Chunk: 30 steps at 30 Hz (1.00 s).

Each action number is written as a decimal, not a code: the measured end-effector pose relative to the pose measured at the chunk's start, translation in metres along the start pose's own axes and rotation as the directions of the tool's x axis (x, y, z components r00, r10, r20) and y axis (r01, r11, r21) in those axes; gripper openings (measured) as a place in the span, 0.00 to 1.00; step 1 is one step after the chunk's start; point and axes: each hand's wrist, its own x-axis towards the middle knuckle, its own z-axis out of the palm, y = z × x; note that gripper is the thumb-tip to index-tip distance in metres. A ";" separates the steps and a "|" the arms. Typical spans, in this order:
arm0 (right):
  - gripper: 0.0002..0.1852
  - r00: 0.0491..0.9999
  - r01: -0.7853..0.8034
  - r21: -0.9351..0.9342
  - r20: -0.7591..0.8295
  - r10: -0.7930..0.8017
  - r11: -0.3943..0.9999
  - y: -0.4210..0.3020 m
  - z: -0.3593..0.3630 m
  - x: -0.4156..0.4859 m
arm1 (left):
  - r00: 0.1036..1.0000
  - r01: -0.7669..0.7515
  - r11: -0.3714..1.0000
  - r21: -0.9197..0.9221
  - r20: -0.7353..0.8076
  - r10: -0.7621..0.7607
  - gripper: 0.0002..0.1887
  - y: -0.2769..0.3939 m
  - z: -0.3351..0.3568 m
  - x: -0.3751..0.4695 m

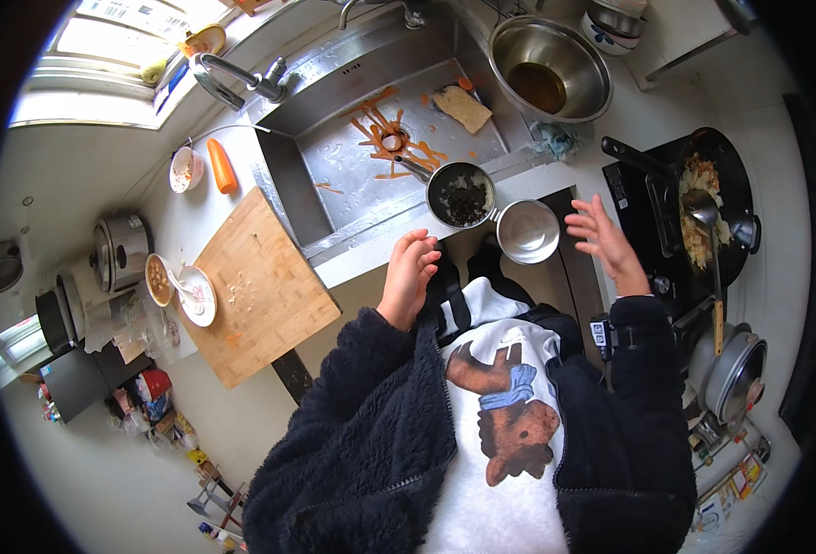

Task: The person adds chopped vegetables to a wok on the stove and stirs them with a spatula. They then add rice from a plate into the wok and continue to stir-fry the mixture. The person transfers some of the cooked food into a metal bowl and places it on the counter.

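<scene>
Neither hand holds anything. My left hand (410, 277) hovers by the counter's front edge, palm turned inward and fingers slightly bent. To the right, my right hand (609, 242) is raised with its fingers apart, between a steel pan and the stove. A small saucepan (460, 197) with dark and whitish bits inside sits at the sink's front rim, its handle reaching over the basin. Beside it is a shiny steel pan (528, 232) that looks bare inside; its short handle meets the saucepan's side. Whether they touch is unclear.
Carrot peels (380, 131) and a loofah sponge (463, 109) lie in the steel sink (318, 159). A peeled carrot (222, 166) and a cutting board (262, 291) are left. A steel basin (550, 66) holds brownish liquid. On the stove, a wok (737, 180) holds food and a ladle (716, 256).
</scene>
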 end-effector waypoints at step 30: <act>0.46 0.907 0.414 -0.080 -0.054 -0.419 0.907 0.087 0.107 0.111 | 0.986 -0.051 0.999 0.008 -0.158 0.051 0.17 -0.003 -0.097 0.018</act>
